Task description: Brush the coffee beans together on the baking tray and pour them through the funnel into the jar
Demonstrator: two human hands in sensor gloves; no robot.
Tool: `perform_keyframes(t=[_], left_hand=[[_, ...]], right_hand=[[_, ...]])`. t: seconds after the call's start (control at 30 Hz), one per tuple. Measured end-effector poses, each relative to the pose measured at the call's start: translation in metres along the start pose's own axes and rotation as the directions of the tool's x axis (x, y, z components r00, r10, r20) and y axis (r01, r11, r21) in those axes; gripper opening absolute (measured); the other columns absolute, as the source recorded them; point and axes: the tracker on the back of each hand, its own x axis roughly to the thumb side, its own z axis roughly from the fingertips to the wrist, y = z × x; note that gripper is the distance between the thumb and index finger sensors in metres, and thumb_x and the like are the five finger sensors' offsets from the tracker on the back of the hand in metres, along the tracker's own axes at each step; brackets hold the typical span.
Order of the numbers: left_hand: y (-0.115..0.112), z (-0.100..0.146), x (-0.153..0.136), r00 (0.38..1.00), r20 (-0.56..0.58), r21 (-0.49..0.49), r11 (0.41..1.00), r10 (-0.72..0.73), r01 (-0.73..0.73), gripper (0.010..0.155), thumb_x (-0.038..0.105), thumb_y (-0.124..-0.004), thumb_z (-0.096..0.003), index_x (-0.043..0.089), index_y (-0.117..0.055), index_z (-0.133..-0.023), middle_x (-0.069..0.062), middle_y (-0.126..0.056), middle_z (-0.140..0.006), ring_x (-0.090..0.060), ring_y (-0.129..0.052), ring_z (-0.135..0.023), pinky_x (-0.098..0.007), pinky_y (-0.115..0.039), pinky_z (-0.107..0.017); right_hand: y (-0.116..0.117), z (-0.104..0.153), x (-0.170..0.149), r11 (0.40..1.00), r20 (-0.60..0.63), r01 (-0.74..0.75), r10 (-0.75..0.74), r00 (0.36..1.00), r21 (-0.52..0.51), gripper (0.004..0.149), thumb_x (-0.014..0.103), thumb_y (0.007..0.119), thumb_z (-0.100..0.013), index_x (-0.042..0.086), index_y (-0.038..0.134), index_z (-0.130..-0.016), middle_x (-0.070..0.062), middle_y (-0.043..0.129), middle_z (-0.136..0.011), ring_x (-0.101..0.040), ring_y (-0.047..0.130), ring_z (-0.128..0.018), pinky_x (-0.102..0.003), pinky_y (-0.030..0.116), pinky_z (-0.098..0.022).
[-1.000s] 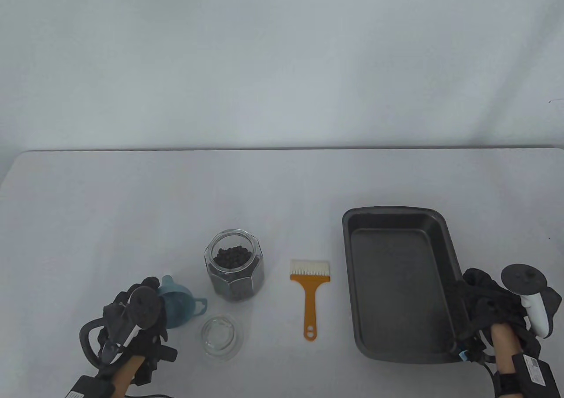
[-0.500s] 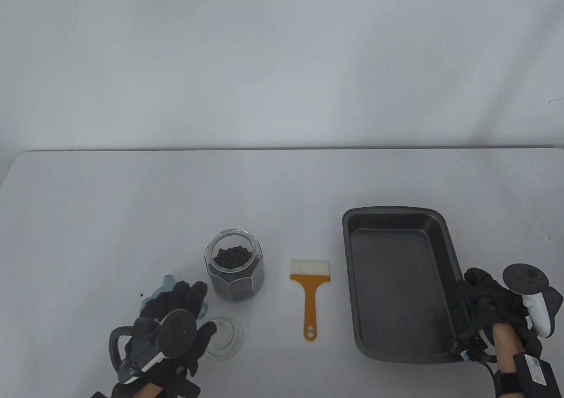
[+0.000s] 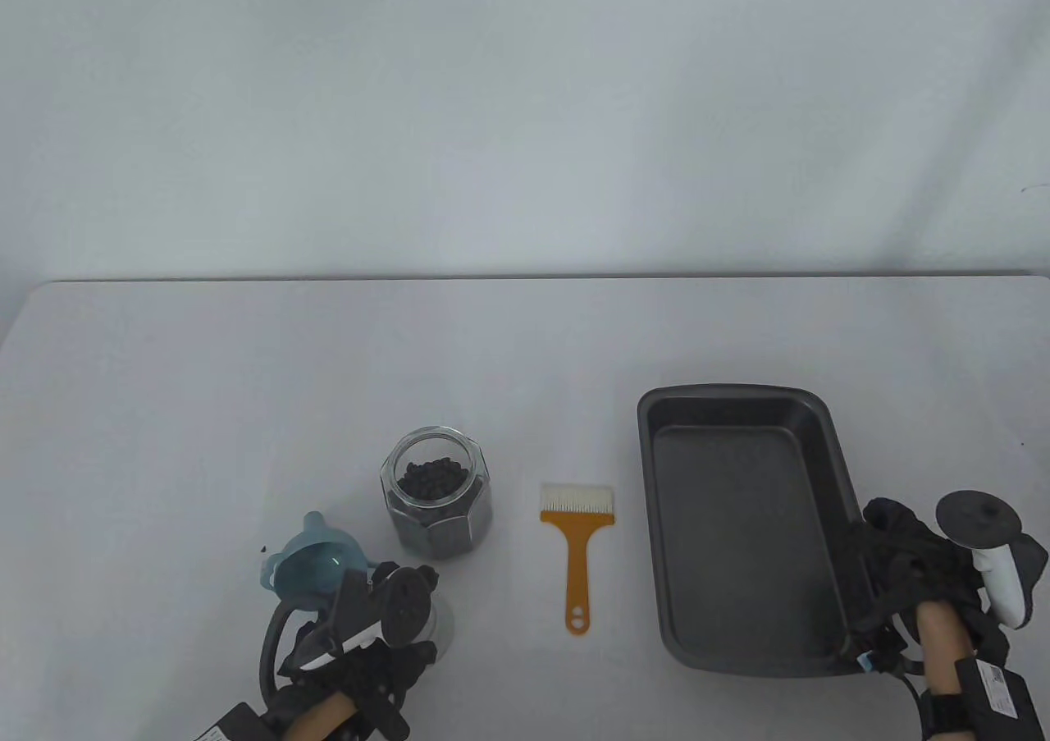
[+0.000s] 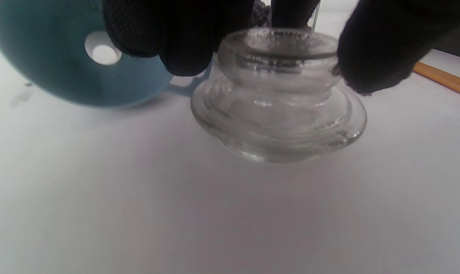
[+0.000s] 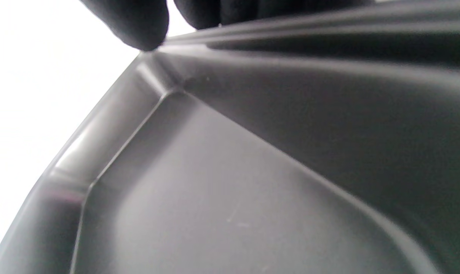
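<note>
Left hand (image 3: 385, 610): pinches the upturned clear glass lid (image 4: 279, 95) near the table's front edge.
Jar: open faceted glass jar of coffee beans (image 3: 436, 505) stands just behind.
Right hand (image 3: 919, 564): grips the dark metal baking tray (image 3: 738, 528)'s right rim.

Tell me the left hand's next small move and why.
Probably close on the glass lid and lift it toward the jar. The left hand has fingers on both sides of the lid's knob, the baking tray shows no beans, and the jar stands open with beans inside.
</note>
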Motion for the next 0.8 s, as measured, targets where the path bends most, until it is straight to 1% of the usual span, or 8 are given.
perform_keyframes(t=[0.17,0.27,0.37,0.43,0.5,0.63,0.7,0.8], left_hand=[[-0.002,-0.009,0.006,0.999,0.013,-0.028,0.999,-0.034,0.034,0.081,0.066,-0.081,-0.044,0.041,-0.044,-0.112,-0.01,-0.058,-0.114,-0.029,-0.083,-0.091,-0.051,-0.074,-0.068],[-0.004,-0.011,0.011,0.997,0.004,0.033,0.996,-0.081,0.081,0.08,0.066,-0.084,-0.042,0.041,-0.05,-0.109,-0.01,-0.063,-0.11,-0.028,-0.087,-0.086,-0.048,-0.078,-0.064],[0.002,-0.006,0.011,0.999,0.017,0.067,0.997,-0.042,0.041,0.08,0.069,-0.085,-0.0397,0.041,-0.055,-0.108,-0.01,-0.068,-0.106,-0.027,-0.091,-0.08,-0.047,-0.081,-0.061],[0.018,0.005,0.009,0.999,0.037,0.145,0.989,0.004,-0.01,0.079,0.07,-0.085,-0.0391,0.04,-0.057,-0.107,-0.009,-0.071,-0.105,-0.027,-0.092,-0.078,-0.046,-0.081,-0.059],[0.041,0.017,0.008,0.997,0.061,0.202,0.977,0.051,-0.062,0.08,0.07,-0.085,-0.0389,0.04,-0.057,-0.107,-0.009,-0.071,-0.105,-0.026,-0.093,-0.077,-0.046,-0.081,-0.059],[0.101,0.034,0.002,0.98,0.116,0.325,0.926,0.16,-0.189,0.079,0.07,-0.085,-0.0397,0.039,-0.058,-0.108,-0.01,-0.071,-0.105,-0.027,-0.092,-0.077,-0.047,-0.081,-0.059],[0.121,0.033,0.001,0.979,0.111,0.369,0.908,0.17,-0.2,0.079,0.07,-0.085,-0.0402,0.039,-0.058,-0.108,-0.01,-0.071,-0.106,-0.028,-0.092,-0.077,-0.047,-0.08,-0.059],[0.147,0.016,0.004,0.989,0.057,0.41,0.9,0.136,-0.147,0.079,0.069,-0.086,-0.0406,0.04,-0.057,-0.108,-0.01,-0.069,-0.107,-0.028,-0.091,-0.078,-0.048,-0.08,-0.06]], right_hand=[[0.0,0.0,0.0,1.0,0.002,0.0,0.0,1.0,-0.003,0.058,0.039,0.077,-0.051,0.024,0.053,-0.102,-0.01,0.076,-0.096,-0.029,0.09,-0.079,-0.048,0.078,-0.056],[0.0,0.0,0.0,1.0,0.001,0.0,0.0,1.0,-0.002,0.058,0.039,0.077,-0.051,0.024,0.053,-0.102,-0.01,0.076,-0.096,-0.029,0.09,-0.079,-0.048,0.078,-0.056],[0.0,0.0,0.0,1.0,0.003,0.003,-0.003,1.0,0.001,0.058,0.039,0.077,-0.051,0.024,0.053,-0.102,-0.01,0.076,-0.096,-0.029,0.09,-0.079,-0.048,0.078,-0.056],[0.0,0.0,0.0,1.0,0.004,0.003,-0.003,1.0,0.001,0.058,0.039,0.077,-0.051,0.024,0.053,-0.102,-0.01,0.076,-0.096,-0.029,0.089,-0.079,-0.048,0.078,-0.056],[-0.001,0.0,0.0,1.0,0.004,0.002,-0.002,1.0,-0.004,0.058,0.039,0.077,-0.051,0.024,0.053,-0.102,-0.01,0.076,-0.096,-0.029,0.089,-0.079,-0.048,0.078,-0.056],[-0.001,0.0,0.0,1.0,0.004,0.006,-0.006,1.0,-0.001,0.058,0.039,0.077,-0.051,0.024,0.053,-0.102,-0.01,0.076,-0.096,-0.029,0.089,-0.079,-0.048,0.078,-0.056],[-0.001,0.0,0.0,1.0,0.004,0.005,-0.005,1.0,0.0,0.059,0.039,0.077,-0.051,0.024,0.053,-0.102,-0.01,0.076,-0.096,-0.029,0.089,-0.079,-0.048,0.078,-0.056],[-0.001,0.0,0.0,1.0,0.005,0.007,-0.007,1.0,-0.001,0.059,0.039,0.077,-0.051,0.024,0.053,-0.102,-0.01,0.076,-0.096,-0.029,0.09,-0.079,-0.048,0.078,-0.056]])
